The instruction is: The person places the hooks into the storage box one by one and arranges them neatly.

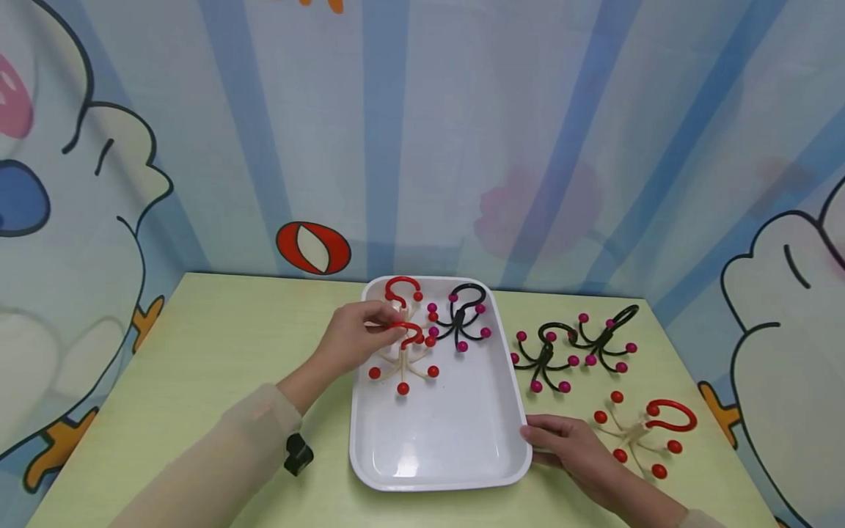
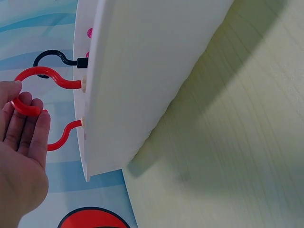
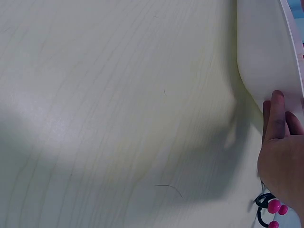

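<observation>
My left hand [image 1: 356,339] is over the left side of a white tray [image 1: 442,447], its thumb and fingertips pinching the red hook [image 1: 414,336] of a piece with several pale, red-balled legs. Those legs spread over the tray floor. In the left wrist view the fingers curl about this red hook [image 2: 50,72]. Behind it in the tray is another red-hooked piece [image 1: 403,283], partly hidden by the hand. A black-hooked piece [image 1: 458,317] with magenta ball tips stands beside them. My right hand [image 1: 574,449] grips the tray's right edge, thumb at the rim and fingers underneath.
Right of the tray, two black pieces [image 1: 543,359] with magenta balls stand close together on the table [image 1: 218,352]. Nearer my right wrist is a third red-hooked piece [image 1: 637,433]. A printed curtain [image 1: 436,147] rises behind the table's back edge.
</observation>
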The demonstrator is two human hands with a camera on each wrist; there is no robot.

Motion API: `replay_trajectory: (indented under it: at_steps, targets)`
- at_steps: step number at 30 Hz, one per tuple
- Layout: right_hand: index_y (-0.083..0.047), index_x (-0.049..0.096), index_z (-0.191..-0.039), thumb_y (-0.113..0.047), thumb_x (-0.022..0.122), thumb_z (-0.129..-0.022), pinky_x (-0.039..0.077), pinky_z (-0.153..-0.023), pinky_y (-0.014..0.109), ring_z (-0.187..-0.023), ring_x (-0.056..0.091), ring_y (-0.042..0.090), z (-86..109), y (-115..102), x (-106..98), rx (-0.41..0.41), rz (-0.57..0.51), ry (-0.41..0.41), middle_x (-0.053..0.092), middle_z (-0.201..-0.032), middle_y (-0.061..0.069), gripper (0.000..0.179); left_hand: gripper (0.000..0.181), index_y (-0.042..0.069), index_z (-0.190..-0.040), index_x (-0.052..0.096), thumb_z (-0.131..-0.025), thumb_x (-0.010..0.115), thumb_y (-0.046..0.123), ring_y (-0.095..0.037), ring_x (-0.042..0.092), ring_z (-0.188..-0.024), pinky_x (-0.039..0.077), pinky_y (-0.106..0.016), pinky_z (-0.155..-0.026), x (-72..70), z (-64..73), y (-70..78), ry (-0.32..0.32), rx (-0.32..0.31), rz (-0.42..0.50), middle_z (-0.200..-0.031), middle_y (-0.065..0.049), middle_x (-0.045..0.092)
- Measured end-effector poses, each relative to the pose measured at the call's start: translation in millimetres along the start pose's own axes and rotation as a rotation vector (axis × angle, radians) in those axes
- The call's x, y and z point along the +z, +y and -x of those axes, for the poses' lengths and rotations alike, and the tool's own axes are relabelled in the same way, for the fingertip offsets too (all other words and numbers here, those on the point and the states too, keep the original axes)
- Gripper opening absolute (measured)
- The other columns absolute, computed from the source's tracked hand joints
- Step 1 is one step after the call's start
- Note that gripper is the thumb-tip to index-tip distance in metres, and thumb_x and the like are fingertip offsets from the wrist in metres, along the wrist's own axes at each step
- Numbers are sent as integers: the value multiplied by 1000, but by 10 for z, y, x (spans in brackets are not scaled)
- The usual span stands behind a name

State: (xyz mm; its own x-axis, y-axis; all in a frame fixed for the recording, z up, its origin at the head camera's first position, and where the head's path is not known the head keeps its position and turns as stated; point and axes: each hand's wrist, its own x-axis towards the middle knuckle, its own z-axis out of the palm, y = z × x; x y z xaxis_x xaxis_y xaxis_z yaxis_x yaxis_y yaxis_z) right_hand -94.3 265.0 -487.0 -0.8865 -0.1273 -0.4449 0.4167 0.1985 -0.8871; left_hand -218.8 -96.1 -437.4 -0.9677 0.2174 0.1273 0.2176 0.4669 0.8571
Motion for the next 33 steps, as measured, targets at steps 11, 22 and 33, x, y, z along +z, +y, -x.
replay_trajectory:
  at_steps: [11, 22, 33]
  targets:
    - [9, 62, -142, -24, 73, -104, 64, -95, 40, -109, 74, 21, -14, 1, 0, 17, 8, 10, 69, -138, 21, 52, 26, 13, -118, 79, -93, 85, 15, -23, 74, -107, 64, -39, -94, -37, 25, 9, -1, 6, 14, -111, -2, 78]
    - [10, 62, -142, -24, 73, -104, 64, -95, 40, -108, 74, 21, -15, -1, 2, 10, 5, 6, 70, -137, 21, 52, 27, 13, -120, 79, -94, 85, 17, -24, 74, -109, 63, -40, -97, -203, 41, 47, -19, 8, -20, -114, -3, 77]
    - [12, 62, -141, -22, 74, -103, 64, -94, 38, -109, 75, 20, 8, -2, -3, -20, -18, -17, 71, -135, 21, 52, 29, 11, -122, 77, -95, 83, 22, -25, 72, -110, 63, -43, -97, -518, 201, -22, -43, -9, -82, -117, -6, 76]
